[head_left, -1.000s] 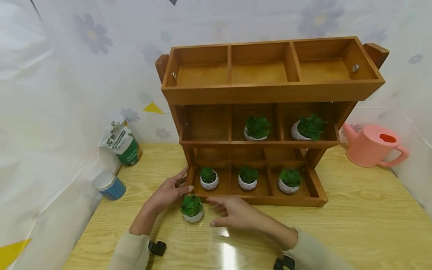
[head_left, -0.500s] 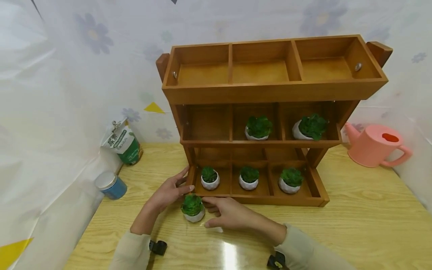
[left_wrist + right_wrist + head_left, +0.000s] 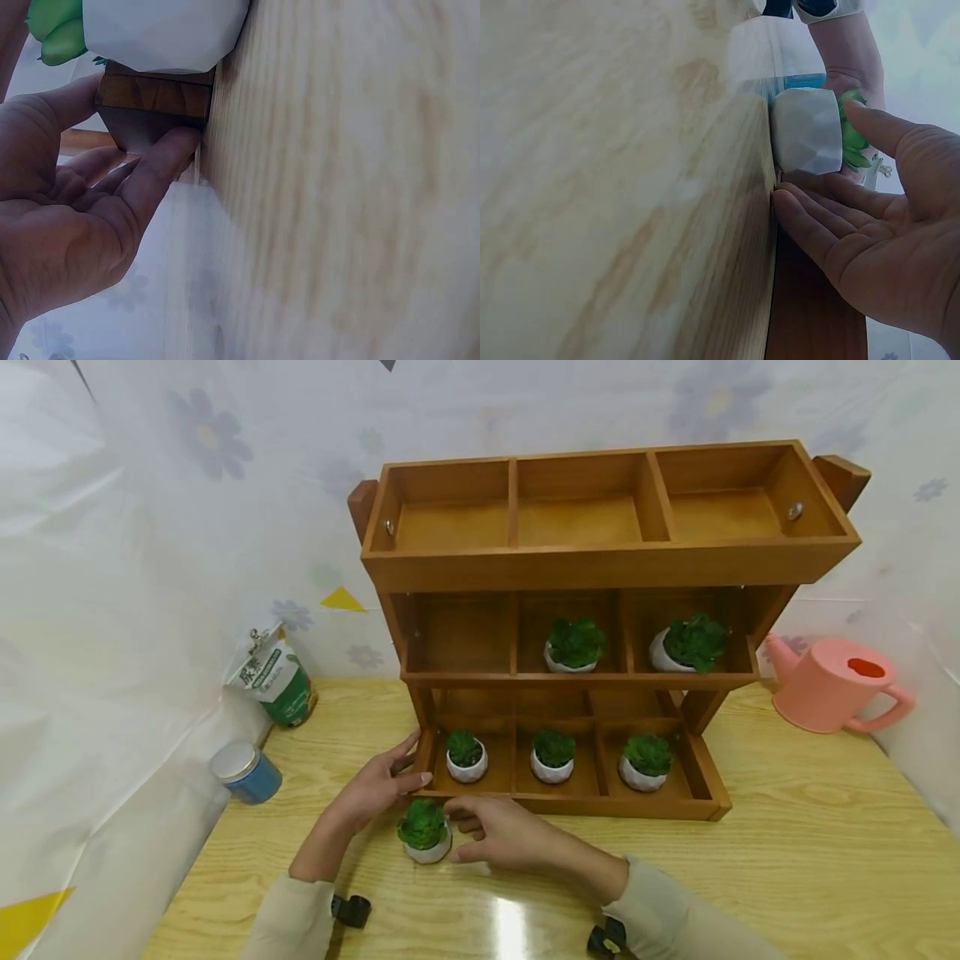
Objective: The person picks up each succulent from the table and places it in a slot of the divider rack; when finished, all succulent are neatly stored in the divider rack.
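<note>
A small artificial succulent (image 3: 424, 832) in a white faceted pot stands on the table before the front left corner of a brown wooden plant stand (image 3: 555, 806). My left hand (image 3: 372, 789) grips the left end of the stand's lowest tray; the left wrist view shows its thumb and fingers around the wooden end (image 3: 154, 97). Just right of the loose pot is my right hand (image 3: 510, 833), thumb and fingers apart. In the right wrist view its thumb is by the green leaves and its fingertips lie beside the white pot (image 3: 806, 131); contact is hard to tell.
Three potted succulents (image 3: 552, 767) sit in the lowest tray, and two more (image 3: 573, 645) in the middle one. A pink watering can (image 3: 836, 685) stands at right. On the left are a blue jar (image 3: 246, 772) and a clipped green-and-white bag (image 3: 273, 681).
My right hand has moved left up to the loose succulent. That pot has shifted slightly toward the front and left. My left hand keeps its place on the stand.
</note>
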A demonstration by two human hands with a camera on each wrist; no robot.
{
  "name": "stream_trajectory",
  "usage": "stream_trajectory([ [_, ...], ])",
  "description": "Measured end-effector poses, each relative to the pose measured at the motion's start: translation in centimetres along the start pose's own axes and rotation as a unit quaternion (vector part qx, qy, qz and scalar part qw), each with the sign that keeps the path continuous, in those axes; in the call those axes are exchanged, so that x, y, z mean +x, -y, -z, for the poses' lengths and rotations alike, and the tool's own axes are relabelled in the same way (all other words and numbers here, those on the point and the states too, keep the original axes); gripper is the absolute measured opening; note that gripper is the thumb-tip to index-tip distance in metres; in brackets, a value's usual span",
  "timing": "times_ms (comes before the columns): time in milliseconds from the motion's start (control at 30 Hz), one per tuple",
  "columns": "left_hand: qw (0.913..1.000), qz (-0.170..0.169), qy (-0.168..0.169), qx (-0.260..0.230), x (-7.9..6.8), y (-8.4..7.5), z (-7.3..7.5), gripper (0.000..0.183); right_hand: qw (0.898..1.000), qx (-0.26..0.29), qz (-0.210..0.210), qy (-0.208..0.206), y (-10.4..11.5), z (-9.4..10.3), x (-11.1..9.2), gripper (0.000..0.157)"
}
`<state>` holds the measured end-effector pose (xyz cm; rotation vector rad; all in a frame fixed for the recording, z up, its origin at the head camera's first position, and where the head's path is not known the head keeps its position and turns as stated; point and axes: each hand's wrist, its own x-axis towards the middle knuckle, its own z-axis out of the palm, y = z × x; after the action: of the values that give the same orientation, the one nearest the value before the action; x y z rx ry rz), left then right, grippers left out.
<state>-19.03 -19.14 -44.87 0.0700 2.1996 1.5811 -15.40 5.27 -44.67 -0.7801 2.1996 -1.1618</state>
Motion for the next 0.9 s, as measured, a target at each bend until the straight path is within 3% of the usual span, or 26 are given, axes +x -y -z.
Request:
stream_trajectory([
  [300,1.0000,-0.003,0.001,0.001,0.0,0.0,0.1,0.077,0.997,-0.062,0.035,0.000,0.4,-0.5,1.0,0.079],
  [600,0.9999,-0.012,0.007,0.006,0.0,0.4,0.2,0.079,0.994,-0.103,0.035,-0.025,0.7,-1.3,1.8,0.062],
  [900,0.9998,-0.016,0.012,-0.006,0.1,0.3,0.3,0.079,0.991,-0.130,0.030,-0.030,1.1,-1.9,2.2,0.069],
])
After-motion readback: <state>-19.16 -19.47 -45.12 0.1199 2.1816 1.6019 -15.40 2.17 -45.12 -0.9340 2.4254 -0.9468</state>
